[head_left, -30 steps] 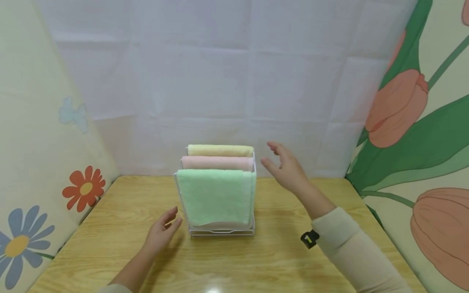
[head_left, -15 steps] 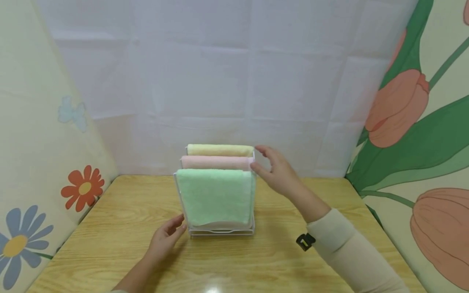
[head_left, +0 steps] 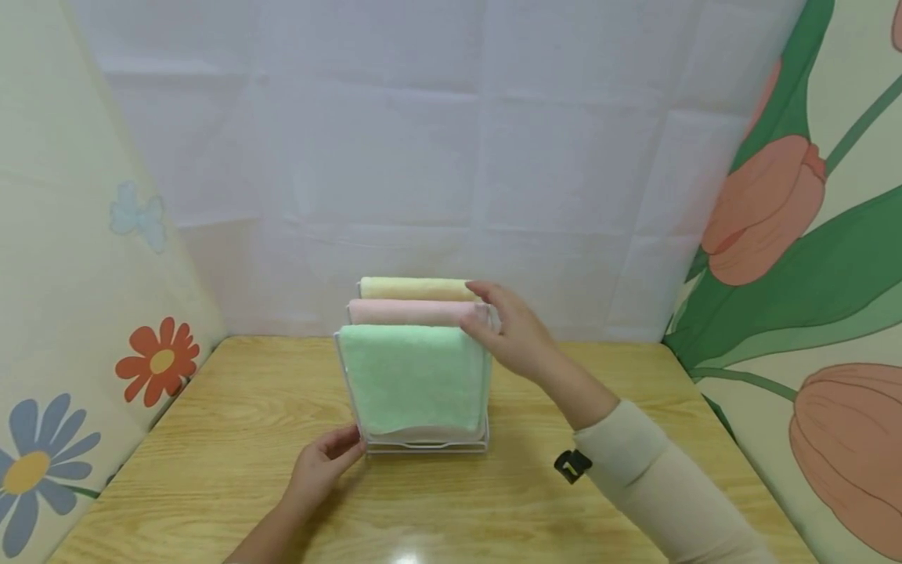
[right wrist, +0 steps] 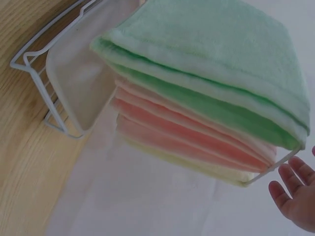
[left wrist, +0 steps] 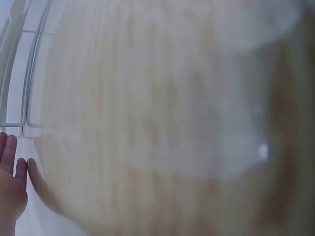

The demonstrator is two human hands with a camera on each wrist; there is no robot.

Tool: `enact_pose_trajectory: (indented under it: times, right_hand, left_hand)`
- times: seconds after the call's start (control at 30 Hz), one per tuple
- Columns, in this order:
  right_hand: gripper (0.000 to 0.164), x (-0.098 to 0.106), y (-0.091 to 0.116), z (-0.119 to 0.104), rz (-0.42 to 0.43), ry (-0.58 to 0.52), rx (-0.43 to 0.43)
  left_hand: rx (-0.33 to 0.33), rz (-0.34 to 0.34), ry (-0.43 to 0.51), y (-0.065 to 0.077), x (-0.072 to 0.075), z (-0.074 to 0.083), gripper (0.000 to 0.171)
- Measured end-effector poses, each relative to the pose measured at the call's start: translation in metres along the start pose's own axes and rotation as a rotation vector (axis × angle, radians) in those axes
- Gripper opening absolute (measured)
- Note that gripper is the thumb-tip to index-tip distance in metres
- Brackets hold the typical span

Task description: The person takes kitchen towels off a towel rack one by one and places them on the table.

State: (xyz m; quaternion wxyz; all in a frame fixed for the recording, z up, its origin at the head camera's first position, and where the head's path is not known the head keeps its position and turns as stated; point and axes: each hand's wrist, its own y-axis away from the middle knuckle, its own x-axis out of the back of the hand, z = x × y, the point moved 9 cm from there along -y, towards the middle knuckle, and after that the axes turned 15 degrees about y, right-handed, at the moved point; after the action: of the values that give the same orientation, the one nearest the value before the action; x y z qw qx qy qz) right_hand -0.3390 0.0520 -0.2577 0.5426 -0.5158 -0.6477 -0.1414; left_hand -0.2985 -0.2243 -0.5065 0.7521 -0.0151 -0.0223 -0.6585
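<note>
A small white wire rack (head_left: 426, 450) stands on the table with three folded towels draped over its bars. The green towel (head_left: 412, 380) hangs in front, the pink towel (head_left: 402, 312) behind it, the yellow towel (head_left: 409, 287) farthest back. My left hand (head_left: 317, 468) is at the rack's lower left corner, its fingertips right at the frame. At the upper right, my right hand (head_left: 514, 333) overlaps the towels' ends in the head view. Seen from the right wrist, that hand's relaxed fingers (right wrist: 291, 179) are beside the rack's side bar, holding nothing.
A pale tray (right wrist: 81, 64) sits in the rack's base under the towels. The wooden table (head_left: 254, 392) meets a white cloth backdrop (head_left: 395, 157). Flower-printed panels stand on both sides. A black buckle (head_left: 572, 466) hangs by the right sleeve.
Both hands have moved inward to the rack, the left from the lower left and the right from the upper right. The rack and towels have stayed nearly in place.
</note>
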Motion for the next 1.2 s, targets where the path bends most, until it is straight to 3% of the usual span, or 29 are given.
enact_pose_trajectory:
  times: [0.3, 0.7, 1.2]
  right_hand:
    - [0.062, -0.006, -0.004, -0.015, -0.025, -0.031, 0.026]
    - [0.066, -0.015, -0.012, -0.04, -0.068, 0.024, 0.102]
    - [0.061, -0.03, -0.022, -0.055, -0.175, 0.131, 0.093]
  left_hand:
    - [-0.016, 0.046, 0.008, 0.004, 0.0, -0.008, 0.035]
    - [-0.008, 0.084, -0.016, 0.007, 0.005, -0.012, 0.035]
    - [-0.003, 0.074, -0.043, 0.005, 0.003, -0.013, 0.031]
